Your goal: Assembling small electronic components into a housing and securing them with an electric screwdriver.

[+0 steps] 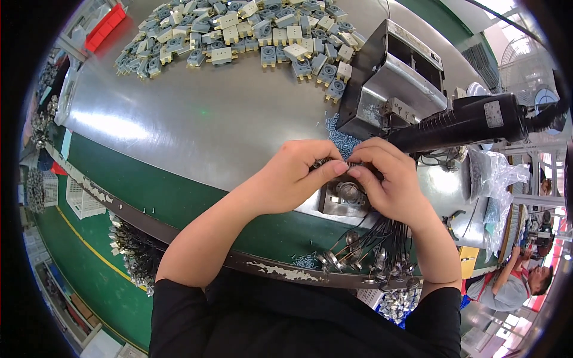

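- Above a metal holder [332, 207] near the front of the counter [179, 119]: looks pinched between both hands, a small dark part [356, 164], too covered by fingers to tell its kind.
- At the left grip [310, 170]: drawn nearly closed, with thumb pressed toward curled fingers, seemingly on one side of the small dark part.
- At the right grip [388, 176]: also nearly closed, with thumb and forefinger coming together from the other side; impossible to tell how firmly.
- Just below: note a round metal piece [348, 192] on the metal holder, open to a scrape or knock from anything dropped.
- Just beyond the fingertips: watch the loose blue screws [344, 143]; could lose the small dark part among them through a slipping pinch.
- Close behind the right grip: mind the black power screwdriver [459, 124], slanting in from the right; could bump it by swinging the wrist wide.
- Under the right forearm: beware the black cables [388, 235], bunched at the near edge; could snag and drag them by pulling the elbow back.
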A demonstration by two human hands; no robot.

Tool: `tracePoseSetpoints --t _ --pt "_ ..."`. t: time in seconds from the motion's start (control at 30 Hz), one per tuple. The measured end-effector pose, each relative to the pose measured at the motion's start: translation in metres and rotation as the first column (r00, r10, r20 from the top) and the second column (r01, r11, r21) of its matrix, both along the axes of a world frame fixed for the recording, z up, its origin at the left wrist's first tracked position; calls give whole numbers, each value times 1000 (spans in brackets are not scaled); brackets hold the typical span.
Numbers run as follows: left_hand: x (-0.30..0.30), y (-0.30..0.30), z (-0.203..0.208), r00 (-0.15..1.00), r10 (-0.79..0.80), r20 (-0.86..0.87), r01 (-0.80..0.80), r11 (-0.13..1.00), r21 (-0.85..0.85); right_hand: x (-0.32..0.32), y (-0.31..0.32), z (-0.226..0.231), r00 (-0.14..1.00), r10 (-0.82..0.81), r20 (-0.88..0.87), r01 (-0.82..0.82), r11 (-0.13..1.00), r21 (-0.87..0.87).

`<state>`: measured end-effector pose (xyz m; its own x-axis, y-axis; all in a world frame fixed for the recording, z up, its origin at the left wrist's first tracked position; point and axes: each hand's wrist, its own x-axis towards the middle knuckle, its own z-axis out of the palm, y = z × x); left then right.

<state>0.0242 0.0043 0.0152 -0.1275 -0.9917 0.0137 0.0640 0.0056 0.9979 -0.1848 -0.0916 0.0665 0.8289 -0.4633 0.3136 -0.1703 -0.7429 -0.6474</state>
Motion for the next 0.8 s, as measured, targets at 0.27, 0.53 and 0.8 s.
tracePoseSetpoints --t 0.27,0.53,0.8 --pt "8 -3 -10 622 612 488 168 504 -847 4 -2 2 979 17 -203 68 911 407" --pt "-22 10 -12 830 401 388 -113 801 -588 2 -4 -1 987 -77 -144 113 959 261" --pt "-22 12 -5 986 155 -64 -156 988 -12 2 5 5 999 -41 22 37 990 133"
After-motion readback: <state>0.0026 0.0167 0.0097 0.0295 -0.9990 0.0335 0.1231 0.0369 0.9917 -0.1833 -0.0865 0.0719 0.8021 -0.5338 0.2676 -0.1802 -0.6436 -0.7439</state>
